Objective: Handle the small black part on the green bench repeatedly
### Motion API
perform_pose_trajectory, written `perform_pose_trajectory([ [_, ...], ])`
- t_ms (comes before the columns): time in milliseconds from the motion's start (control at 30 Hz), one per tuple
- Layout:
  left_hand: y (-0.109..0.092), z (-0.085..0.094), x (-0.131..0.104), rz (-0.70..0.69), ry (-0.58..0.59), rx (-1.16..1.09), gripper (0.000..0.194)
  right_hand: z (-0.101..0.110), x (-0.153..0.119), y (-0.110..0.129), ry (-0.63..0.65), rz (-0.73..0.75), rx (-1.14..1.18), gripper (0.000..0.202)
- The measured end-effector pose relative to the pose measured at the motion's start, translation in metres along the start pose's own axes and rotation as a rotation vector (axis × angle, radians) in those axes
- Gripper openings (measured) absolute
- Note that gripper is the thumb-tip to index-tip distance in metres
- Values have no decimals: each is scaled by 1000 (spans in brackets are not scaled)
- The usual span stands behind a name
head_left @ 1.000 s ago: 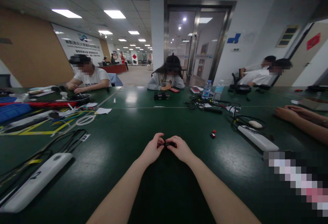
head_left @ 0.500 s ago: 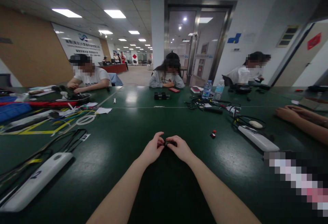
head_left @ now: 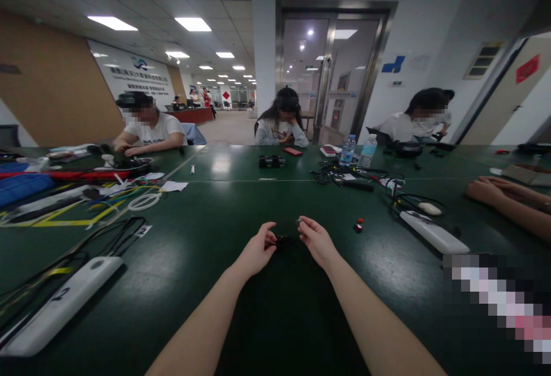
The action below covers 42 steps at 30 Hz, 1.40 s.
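Fingers and thumb of my left hand (head_left: pixel 257 254) close on the left end of a small black object (head_left: pixel 283 240) low over the green table. Its kind is too dark to make out. To its right, apart from it, my right hand (head_left: pixel 319 242) pinches a tiny greyish piece (head_left: pixel 298 221) between thumb and fingertips. Most of that piece is hidden by the fingers. Right of this hand, a small red-and-black piece (head_left: pixel 359 225) lies on the table.
White power strips lie at left (head_left: pixel 64 307) and right (head_left: pixel 433 233), with black cables around them. Farther back are a black object (head_left: pixel 271 161), two bottles (head_left: pixel 368 151) and a blue tray (head_left: pixel 26 188). Another person's hands (head_left: pixel 486 189) rest at the right edge.
My right hand has moved away from the black object, up and to the right, with a tiny greyish piece in its fingertips. My left hand has stayed in place.
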<state>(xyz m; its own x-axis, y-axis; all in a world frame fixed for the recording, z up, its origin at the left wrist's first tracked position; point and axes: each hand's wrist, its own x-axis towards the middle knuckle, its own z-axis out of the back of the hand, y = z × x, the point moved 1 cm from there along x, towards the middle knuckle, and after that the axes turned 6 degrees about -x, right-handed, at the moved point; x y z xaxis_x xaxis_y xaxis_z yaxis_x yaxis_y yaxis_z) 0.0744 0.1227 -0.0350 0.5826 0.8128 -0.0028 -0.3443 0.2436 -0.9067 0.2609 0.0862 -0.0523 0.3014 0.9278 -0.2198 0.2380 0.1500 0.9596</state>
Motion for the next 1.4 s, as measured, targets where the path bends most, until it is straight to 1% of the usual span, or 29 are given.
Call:
perform_pose_trajectory([
  [133,-4,0,0,12,4,-10,55,6,8,-7,-58,-54,168,24],
  [267,-9,2,-2,37,17,0,54,10,15,-12,-76,-88,277,19],
  [367,-10,3,-3,40,21,9,52,12,17,-13,-82,-102,321,18],
  [500,-7,4,-3,20,4,37,41,13,16,-13,-78,-116,332,18],
  [567,-5,4,-2,21,-6,49,38,13,15,-12,-73,-119,323,18],
  [767,-5,4,-2,32,14,58,41,14,16,-13,-66,-101,259,21],
  [900,-5,4,-2,25,1,47,40,14,17,-14,-63,-76,198,25],
  [1100,-2,1,1,-5,-27,61,37,6,9,-9,-51,-18,69,29],
  [1267,-4,1,1,8,-37,87,32,-6,-5,1,5,45,-106,26],
  [1400,-7,2,0,40,-39,98,31,-12,-15,11,84,86,-224,23],
])
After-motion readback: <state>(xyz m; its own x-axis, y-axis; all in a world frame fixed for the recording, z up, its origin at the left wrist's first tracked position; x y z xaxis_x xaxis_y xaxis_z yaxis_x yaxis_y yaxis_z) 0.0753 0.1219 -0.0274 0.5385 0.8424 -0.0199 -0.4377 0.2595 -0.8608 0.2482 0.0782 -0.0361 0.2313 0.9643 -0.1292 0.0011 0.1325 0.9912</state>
